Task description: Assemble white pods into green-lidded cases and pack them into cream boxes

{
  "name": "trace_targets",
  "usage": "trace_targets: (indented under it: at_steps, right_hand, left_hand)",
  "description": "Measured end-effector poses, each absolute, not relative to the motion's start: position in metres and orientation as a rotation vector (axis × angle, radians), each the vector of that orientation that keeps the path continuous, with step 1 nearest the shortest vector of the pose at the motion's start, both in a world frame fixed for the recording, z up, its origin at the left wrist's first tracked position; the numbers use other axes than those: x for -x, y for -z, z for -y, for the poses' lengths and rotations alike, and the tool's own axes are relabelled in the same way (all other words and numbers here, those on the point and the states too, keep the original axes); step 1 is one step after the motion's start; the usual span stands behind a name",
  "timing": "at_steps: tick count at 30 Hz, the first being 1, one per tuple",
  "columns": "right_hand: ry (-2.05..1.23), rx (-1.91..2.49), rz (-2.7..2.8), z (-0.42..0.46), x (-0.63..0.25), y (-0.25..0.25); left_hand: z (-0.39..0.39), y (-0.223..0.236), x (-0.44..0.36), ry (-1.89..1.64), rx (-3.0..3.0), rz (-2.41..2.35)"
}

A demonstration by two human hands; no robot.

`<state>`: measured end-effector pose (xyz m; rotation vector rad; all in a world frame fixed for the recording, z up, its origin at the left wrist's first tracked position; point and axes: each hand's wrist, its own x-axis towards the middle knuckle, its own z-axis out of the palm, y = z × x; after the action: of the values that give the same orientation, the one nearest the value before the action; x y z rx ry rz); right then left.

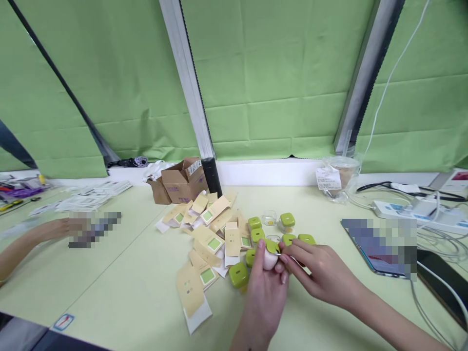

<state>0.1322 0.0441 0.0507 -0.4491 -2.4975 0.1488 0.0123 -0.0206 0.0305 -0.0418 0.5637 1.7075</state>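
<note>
My left hand is closed round a small pale jar with a green lid tilted on top. My right hand pinches something thin at the jar's rim; I cannot make out what it is. Around the hands lie several green-lidded jars, one clear lidless jar behind them, and a heap of tan cardboard sleeves with green squares, spread to the left on the pale green table.
A small brown carton and a black cylinder stand behind the heap. Another person's hand rests at the left edge. A phone, cables and a power strip lie right. A bagged cup stands by the green-curtained wall.
</note>
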Motion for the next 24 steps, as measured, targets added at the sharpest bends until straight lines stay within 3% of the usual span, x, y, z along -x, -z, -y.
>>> trace_targets:
  at_steps: [8,14,24]
  right_hand:
    - [-0.131,0.492,2.336,-0.041,-0.136,-0.051]
    - [0.277,0.435,2.308,-0.041,-0.135,-0.045]
    - [0.15,0.531,2.135,-0.059,-0.135,-0.047]
  left_hand:
    - [0.025,-0.04,-0.019,-1.768,0.012,-0.546]
    - [0.027,-0.038,-0.023,-1.767,-0.169,-0.502]
    - [-0.004,-0.057,-0.032,-1.788,-0.302,-0.509]
